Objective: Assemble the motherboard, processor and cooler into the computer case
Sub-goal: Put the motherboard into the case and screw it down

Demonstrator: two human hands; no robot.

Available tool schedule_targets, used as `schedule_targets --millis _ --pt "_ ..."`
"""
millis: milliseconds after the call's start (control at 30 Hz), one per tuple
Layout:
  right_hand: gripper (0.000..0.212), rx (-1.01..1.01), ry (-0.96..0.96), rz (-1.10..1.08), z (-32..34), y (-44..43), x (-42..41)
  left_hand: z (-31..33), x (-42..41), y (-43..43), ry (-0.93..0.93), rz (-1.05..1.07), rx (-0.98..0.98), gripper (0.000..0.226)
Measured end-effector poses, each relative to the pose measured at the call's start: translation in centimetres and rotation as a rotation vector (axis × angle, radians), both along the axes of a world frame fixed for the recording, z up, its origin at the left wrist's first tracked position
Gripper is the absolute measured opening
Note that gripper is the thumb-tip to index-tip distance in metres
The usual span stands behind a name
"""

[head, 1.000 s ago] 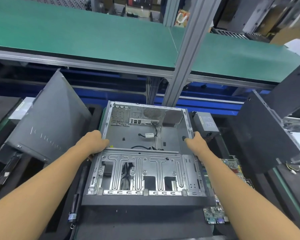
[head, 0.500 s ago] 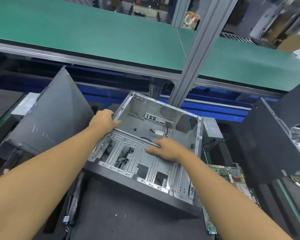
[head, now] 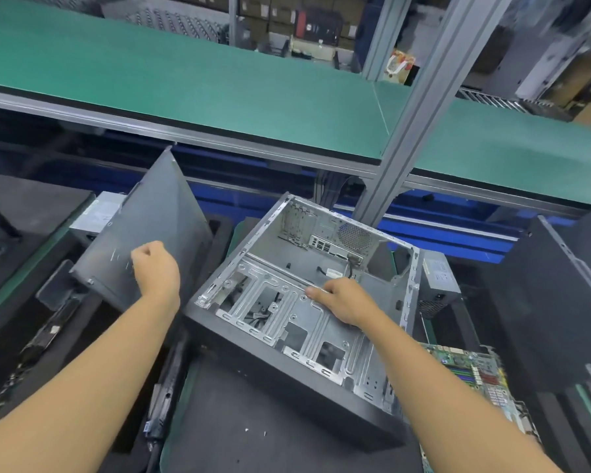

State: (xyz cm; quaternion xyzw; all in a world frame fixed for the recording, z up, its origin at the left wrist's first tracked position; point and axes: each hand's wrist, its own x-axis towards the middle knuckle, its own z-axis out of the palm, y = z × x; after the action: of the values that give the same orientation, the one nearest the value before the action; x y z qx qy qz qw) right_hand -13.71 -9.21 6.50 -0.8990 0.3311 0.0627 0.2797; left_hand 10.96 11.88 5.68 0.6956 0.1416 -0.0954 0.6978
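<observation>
Found computer case [head: 287, 257] lying open side up on a dark foam mat [head: 253, 435], turned askew, directly under the right hand. Saw bare metal floor inside, with the rear port cutout and a round vent grille on the far wall, beyond the fingertips. Logged a few loose black cables on that floor.

Noted right hand [head: 347, 302] set on the silver drive bracket [head: 287, 322] spanning the near half of the case, fingers curled over its far crossbar and gripping it (thumb hidden from view). Noted left hand [head: 156, 271] apart from the case, off to its left, balled into a fist with nothing in it. Could not tell whether the knuckles touched the grey side panel [head: 151, 220] leaning just behind that hand.

Spotted green motherboard [head: 475, 373] lying flat to the right of the right forearm, partly hidden by the case corner and the arm. Marked a grey power supply [head: 437, 278] just right of the right hand, beside the case's right wall. Marked a tall dark panel [head: 543, 302] standing farther right again. Saw a long black strip [head: 166, 387] lying under the left forearm. Recorded a green-topped shelf [head: 185, 80] well beyond both hands, with an aluminium post [head: 420, 114] rising in front of it, past the right hand.
</observation>
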Motion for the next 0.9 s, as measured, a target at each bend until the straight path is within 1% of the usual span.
schedule_targets --millis 67,133,200,267,333,367,400,467,500,600,667,767,833,900 --pt "0.058 -0.019 0.004 -0.016 0.9 0.1 0.5 -0.2 -1.1 0.0 0.003 -0.007 0.013 0.015" --pt "0.061 -0.034 -0.005 -0.055 1.6 -0.2 0.9 -0.7 -2.3 0.1 -0.004 -0.013 0.029 0.016" --pt "0.062 -0.031 -0.058 -0.118 2.2 -0.6 1.0 -1.3 -3.2 0.2 0.015 -0.030 0.007 0.017" --pt "0.061 -0.012 -0.121 -0.173 2.7 -0.8 1.0 -1.9 -4.0 0.1 0.032 -0.097 0.032 0.018" --pt "0.061 0.022 -0.175 -0.235 3.3 -0.5 1.4 -2.4 -4.8 -0.3 0.040 -0.187 0.016 0.015" --pt "0.060 0.045 -0.198 -0.274 3.5 -0.2 1.6 -2.6 -5.2 -0.6 0.041 -0.236 0.020 0.020" --pt "0.059 0.073 -0.217 -0.310 3.7 0.1 2.0 -2.7 -5.5 -0.9 0.038 -0.291 0.042 0.031" --pt "0.051 0.150 -0.248 -0.363 4.0 0.8 2.7 -2.8 -5.6 -1.3 0.039 -0.416 0.063 0.049" --pt "0.046 0.201 -0.265 -0.391 4.1 1.2 3.1 -2.7 -5.6 -1.4 0.034 -0.476 0.056 0.051" --pt "0.037 0.375 -0.356 -0.525 4.9 2.3 4.1 -1.8 -5.4 -1.5 0.009 -0.621 -0.023 0.046" --pt "0.035 0.467 -0.425 -0.623 5.7 2.7 4.8 -1.3 -4.8 -1.2 0.053 -0.716 -0.079 0.046" --pt "0.030 0.577 -0.497 -0.777 7.0 3.2 6.2 -0.5 -3.6 0.1 0.097 -0.741 -0.153 0.037" --pt "0.028 0.662 -0.544 -0.895 7.6 3.4 7.4 -0.1 -2.4 1.1 0.093 -0.741 -0.155 0.038" --pt "0.024 0.781 -0.592 -0.993 8.1 3.5 8.7 0.6 -0.9 2.1 0.120 -0.686 -0.190 0.040"
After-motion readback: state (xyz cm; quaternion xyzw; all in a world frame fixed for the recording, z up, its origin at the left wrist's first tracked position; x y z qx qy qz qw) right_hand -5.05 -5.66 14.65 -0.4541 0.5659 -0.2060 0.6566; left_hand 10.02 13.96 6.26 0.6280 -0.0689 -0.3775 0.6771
